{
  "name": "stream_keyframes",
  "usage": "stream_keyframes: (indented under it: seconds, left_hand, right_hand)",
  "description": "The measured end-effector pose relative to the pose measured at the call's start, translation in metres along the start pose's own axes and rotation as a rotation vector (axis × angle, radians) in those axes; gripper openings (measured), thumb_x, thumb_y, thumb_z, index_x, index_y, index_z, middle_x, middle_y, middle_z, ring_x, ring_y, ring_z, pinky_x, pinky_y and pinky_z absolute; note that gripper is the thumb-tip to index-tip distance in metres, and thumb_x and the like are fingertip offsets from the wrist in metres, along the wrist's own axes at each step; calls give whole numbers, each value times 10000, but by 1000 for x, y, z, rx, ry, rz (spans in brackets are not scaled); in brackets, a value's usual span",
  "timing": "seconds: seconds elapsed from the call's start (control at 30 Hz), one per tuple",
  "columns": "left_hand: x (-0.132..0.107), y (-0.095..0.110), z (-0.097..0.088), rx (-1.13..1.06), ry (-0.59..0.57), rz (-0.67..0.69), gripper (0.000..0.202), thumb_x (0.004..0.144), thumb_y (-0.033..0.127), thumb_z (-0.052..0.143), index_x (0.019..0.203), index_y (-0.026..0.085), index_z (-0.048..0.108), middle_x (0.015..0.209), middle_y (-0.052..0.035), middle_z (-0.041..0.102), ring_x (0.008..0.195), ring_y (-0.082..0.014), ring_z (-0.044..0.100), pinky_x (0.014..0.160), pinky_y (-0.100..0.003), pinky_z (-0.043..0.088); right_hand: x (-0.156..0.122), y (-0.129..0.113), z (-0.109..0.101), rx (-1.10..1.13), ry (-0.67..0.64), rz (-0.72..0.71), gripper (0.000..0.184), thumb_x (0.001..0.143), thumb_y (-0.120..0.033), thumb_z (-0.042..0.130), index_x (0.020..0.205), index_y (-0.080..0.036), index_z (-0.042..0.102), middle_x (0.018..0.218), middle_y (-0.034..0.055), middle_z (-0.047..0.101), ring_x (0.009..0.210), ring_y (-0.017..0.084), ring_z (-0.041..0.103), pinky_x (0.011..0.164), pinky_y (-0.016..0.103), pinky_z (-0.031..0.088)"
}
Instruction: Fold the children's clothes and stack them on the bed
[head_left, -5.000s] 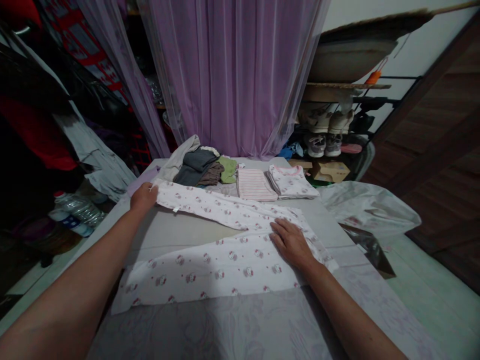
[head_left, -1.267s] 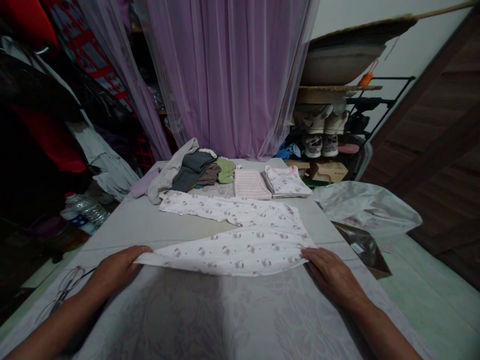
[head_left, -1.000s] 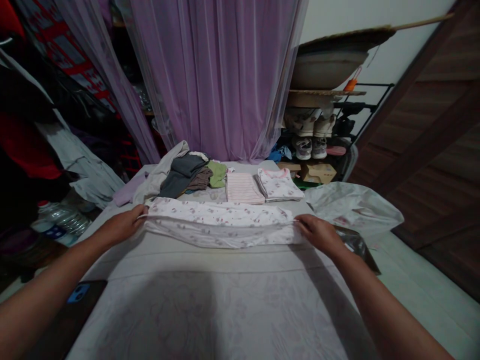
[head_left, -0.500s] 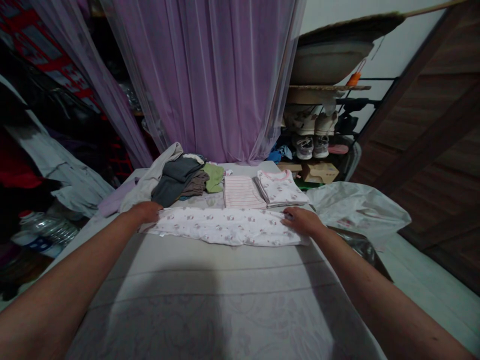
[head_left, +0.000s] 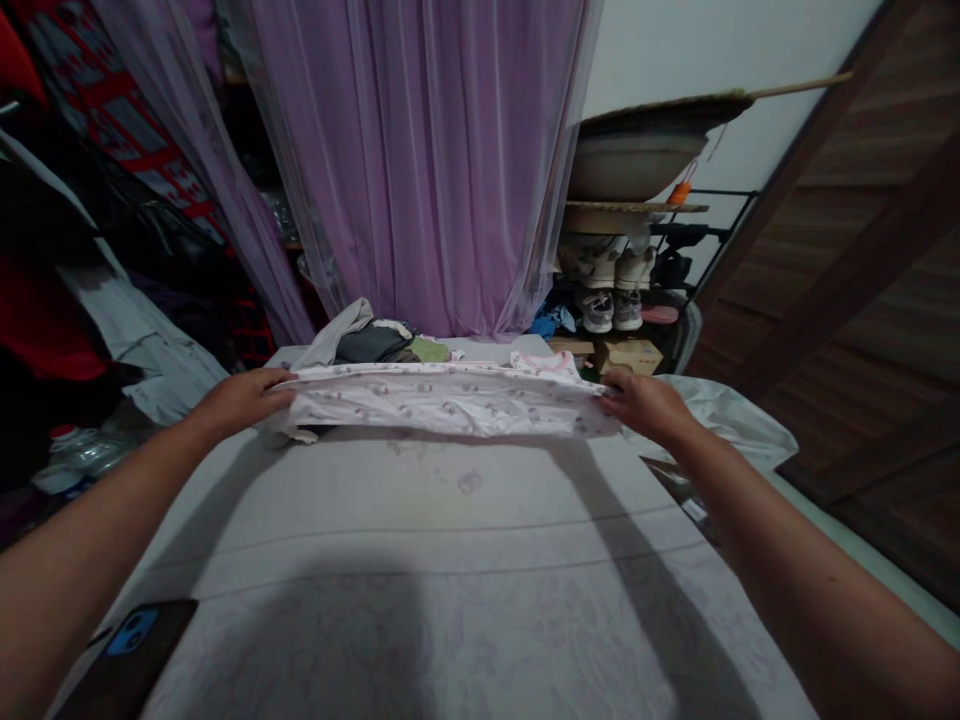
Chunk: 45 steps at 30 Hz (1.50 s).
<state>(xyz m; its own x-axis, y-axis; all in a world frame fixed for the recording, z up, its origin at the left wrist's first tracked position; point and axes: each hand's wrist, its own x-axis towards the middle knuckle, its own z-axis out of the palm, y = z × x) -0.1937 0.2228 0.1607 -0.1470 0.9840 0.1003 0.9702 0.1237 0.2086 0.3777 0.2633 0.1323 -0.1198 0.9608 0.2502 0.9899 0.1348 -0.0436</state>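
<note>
A white garment with small pink prints [head_left: 442, 400], folded into a long strip, hangs stretched between my two hands above the pale bed surface [head_left: 420, 520]. My left hand [head_left: 240, 398] is closed on its left end. My right hand [head_left: 645, 403] is closed on its right end. A heap of loose clothes [head_left: 360, 340] and the pink-trimmed top of a folded stack [head_left: 544, 360] show just behind the lifted garment, which hides most of them.
A purple sheer curtain [head_left: 420, 160] hangs behind the bed. A shoe rack with sneakers [head_left: 607, 290] stands at the back right, a plastic bag [head_left: 727, 420] lies beside the bed. A phone [head_left: 127, 650] lies at the near left corner. A water bottle [head_left: 75, 455] sits at the left.
The near half of the garment was folded away onto the far half. Both hands then lifted the folded strip off the bed by its ends.
</note>
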Motion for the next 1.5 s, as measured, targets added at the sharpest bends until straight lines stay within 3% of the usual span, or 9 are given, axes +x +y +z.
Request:
stream_keyframes:
  seconds: [0.1, 0.2, 0.33, 0.43, 0.8, 0.93, 1.07, 1.3, 1.5]
  left_hand:
    - [-37, -1, 10, 21, 101, -96, 377, 877, 363, 484, 1207, 184, 514, 1049, 3, 682, 932, -188, 624, 799, -253, 444]
    - [-79, -6, 49, -44, 116, -67, 492, 851, 278, 464, 1330, 189, 399, 1161, -44, 671, 1014, -208, 617, 853, -291, 450]
    - [-125, -17, 103, 165, 16, 64, 291, 831, 241, 421, 1018, 188, 637, 1115, -116, 683, 1078, -297, 581, 930, -412, 420]
    - [-141, -25, 119, 223, 21, 65, 311, 840, 217, 403, 1001, 215, 669, 1125, -111, 690, 1085, -294, 589, 945, -429, 416]
    - [-158, -29, 116, 190, -82, -55, 363, 847, 179, 339, 1045, 214, 641, 1216, -98, 628, 1072, -247, 612, 825, -341, 475]
    - [-145, -30, 103, 94, -156, -238, 354, 828, 190, 363, 1049, 240, 635, 1118, -64, 688, 971, -237, 651, 752, -311, 462]
    - [-125, -29, 94, 4, -214, -358, 359, 873, 424, 380, 1049, 220, 618, 965, -55, 720, 881, -226, 666, 668, -271, 446]
    - [-113, -24, 104, 82, -255, -377, 340, 811, 529, 448, 852, 222, 588, 865, -38, 713, 781, -206, 655, 564, -255, 385]
    - [-99, -25, 101, 140, -356, -400, 313, 736, 496, 539, 825, 203, 607, 992, -126, 705, 886, -287, 657, 620, -302, 426]
  right_hand:
    - [-37, 11, 5, 23, 154, -84, 198, 787, -243, 538, 922, -201, 677, 935, 85, 700, 896, 243, 618, 720, 295, 415]
    - [-88, 20, 41, 67, 186, -211, 258, 745, -147, 507, 934, -201, 674, 1017, 95, 696, 974, 250, 609, 810, 337, 437]
    - [-146, 25, 94, 42, 151, -241, 298, 747, -96, 477, 928, -209, 685, 1053, 87, 702, 984, 233, 620, 807, 337, 459]
    - [-163, 24, 110, -9, 191, -202, 291, 786, -93, 465, 922, -203, 698, 1087, 99, 699, 998, 246, 630, 809, 351, 485]
    - [-168, 24, 114, 176, 128, -126, 319, 777, -135, 420, 891, -218, 705, 1148, 83, 687, 1065, 240, 635, 886, 365, 525]
    - [-158, 34, 109, 298, 33, 174, 378, 774, -253, 428, 1047, -228, 687, 1055, 69, 724, 922, 248, 689, 781, 349, 540]
    - [-136, 33, 99, 257, -69, 410, 477, 838, -506, 409, 1068, -214, 708, 911, 113, 747, 783, 298, 696, 622, 364, 506]
    - [-126, 17, 100, 135, -134, 418, 522, 771, -669, 478, 845, -213, 722, 816, 117, 739, 743, 306, 691, 558, 352, 455]
    - [-108, 13, 97, 112, -198, 464, 594, 785, -701, 471, 905, -180, 730, 826, 147, 736, 721, 284, 695, 585, 344, 476]
